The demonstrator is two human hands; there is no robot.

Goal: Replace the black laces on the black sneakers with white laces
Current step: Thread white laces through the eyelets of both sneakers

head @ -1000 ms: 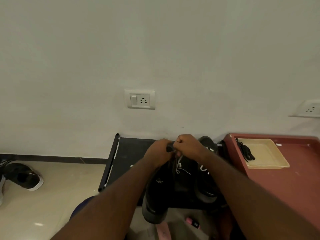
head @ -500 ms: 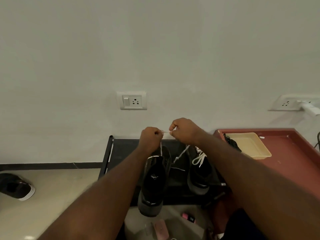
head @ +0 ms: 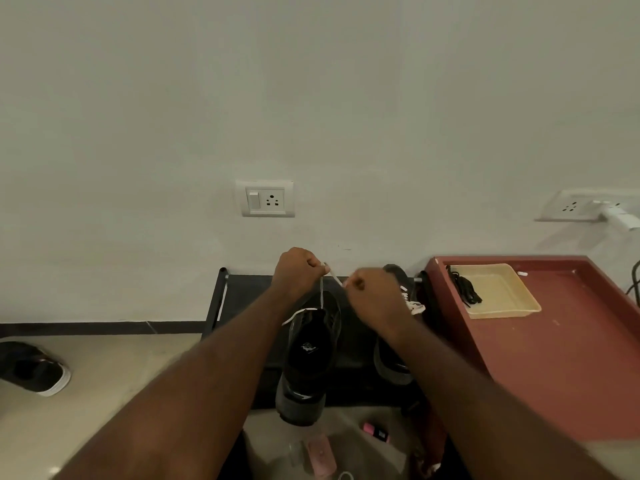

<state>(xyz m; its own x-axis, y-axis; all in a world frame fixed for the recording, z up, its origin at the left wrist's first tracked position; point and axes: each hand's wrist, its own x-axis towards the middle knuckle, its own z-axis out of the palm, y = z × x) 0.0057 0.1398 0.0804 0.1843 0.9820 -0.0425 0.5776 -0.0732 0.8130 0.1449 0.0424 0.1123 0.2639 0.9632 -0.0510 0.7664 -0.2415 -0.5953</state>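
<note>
Draws lace [head: 321, 296] taut above sneaker [head: 310, 353], no longer bunched at tongue | pinches lace in curled fingers [head: 317, 266] of left hand [head: 297, 273] and right hand [head: 373, 294] | looks ready for tying

white lace [head: 334, 278]: we see a short span between the left hand [head: 298, 271] and the right hand [head: 375, 296]; its ends are hidden inside the curled fingers.
right sneaker [head: 393, 363]: our right forearm covers most of it; only its two ends and a scrap of white lacing show.
left sneaker [head: 310, 355]: the tongue logo is too small for us to read.
floor shoe [head: 38, 370]: cut by the left edge.
red table [head: 571, 358]: runs off the right edge.
wall plug [head: 620, 216]: cut by the right edge.
pink things [head: 322, 455]: blurred at the bottom edge; we cannot tell what they are.
black laces [head: 464, 289]: a dark tangle; we cannot count them.
</note>
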